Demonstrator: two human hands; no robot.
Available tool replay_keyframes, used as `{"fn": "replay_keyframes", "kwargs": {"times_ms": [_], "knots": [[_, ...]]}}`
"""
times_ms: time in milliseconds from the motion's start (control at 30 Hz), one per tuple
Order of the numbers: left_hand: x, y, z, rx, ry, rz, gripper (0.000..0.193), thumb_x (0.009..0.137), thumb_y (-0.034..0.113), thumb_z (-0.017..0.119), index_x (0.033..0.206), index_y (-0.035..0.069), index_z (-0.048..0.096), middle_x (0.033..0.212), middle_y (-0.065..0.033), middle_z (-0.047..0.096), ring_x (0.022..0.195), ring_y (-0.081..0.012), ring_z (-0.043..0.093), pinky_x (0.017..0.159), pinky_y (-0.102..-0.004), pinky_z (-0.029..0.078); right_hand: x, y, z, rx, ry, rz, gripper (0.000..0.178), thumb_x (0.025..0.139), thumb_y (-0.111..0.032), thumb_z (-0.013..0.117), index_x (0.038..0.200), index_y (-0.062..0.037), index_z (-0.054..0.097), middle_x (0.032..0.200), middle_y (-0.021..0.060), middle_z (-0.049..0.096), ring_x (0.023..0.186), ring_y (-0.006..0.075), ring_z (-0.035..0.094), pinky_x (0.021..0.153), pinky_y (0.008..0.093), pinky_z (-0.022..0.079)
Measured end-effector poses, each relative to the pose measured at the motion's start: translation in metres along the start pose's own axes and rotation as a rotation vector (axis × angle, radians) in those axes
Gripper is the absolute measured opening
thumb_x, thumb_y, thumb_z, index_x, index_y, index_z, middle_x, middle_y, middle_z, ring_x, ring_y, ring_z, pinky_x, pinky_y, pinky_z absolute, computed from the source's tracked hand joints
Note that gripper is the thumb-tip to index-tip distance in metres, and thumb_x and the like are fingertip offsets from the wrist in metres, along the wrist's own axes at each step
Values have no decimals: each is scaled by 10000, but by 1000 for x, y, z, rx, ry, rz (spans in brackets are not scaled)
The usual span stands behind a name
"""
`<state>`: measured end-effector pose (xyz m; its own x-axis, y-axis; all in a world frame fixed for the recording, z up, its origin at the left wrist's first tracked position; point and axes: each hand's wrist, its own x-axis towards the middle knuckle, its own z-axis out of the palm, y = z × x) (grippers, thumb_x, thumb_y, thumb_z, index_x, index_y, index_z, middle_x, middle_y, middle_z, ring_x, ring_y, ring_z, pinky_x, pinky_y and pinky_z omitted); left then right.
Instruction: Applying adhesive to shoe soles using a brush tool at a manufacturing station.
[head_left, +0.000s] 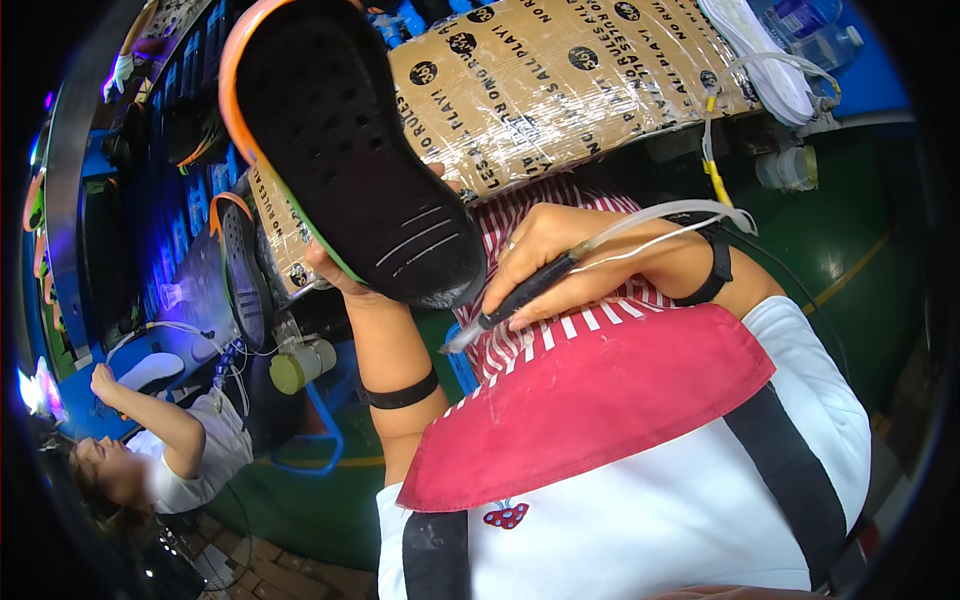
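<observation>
My left hand (345,275) is closed around a large black shoe sole (345,150) with an orange and green edge, held tilted up on the left. The sole hides most of that hand; some fingers show at its edges. A whitish smear marks the sole's near end. My right hand (565,245) grips a dark-handled brush (530,290) fed by a clear tube (660,212) and a thin white line. The pale bristle tip (458,343) points down and left, just below the sole's near end and apparently apart from it.
A film-wrapped brown padded surface (560,85) lies ahead. White soles (770,75), plastic bottles (825,45) and a capped jar (787,168) are at the right. Leftward are a co-worker (190,430), another black sole (243,270), a greenish jar (300,365) and a blue stool frame (325,430).
</observation>
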<state>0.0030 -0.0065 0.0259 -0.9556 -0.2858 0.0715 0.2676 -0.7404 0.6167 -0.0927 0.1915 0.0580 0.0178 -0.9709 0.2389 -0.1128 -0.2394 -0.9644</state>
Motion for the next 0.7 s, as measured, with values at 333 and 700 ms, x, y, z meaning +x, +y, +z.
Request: {"fn": "replay_keyframes", "kwargs": {"times_ms": [333,700], "knots": [[14,23,-17,162,154,-244,498,750,328,545,1073,-51,541,958,-165,621,821,-232,631,757,-318,522,1,-1,-2,-77,-96,-54,226,729,-144,694,912,-14,659,833,161,651,739,279,630,653,327,495],[35,24,13,340,243,-623,344,755,240,591,959,-37,604,868,-132,644,723,-162,621,677,-252,503,4,-5,-7,-257,-146,-109,210,725,-111,678,918,-31,658,762,153,625,679,300,593,599,346,469]]}}
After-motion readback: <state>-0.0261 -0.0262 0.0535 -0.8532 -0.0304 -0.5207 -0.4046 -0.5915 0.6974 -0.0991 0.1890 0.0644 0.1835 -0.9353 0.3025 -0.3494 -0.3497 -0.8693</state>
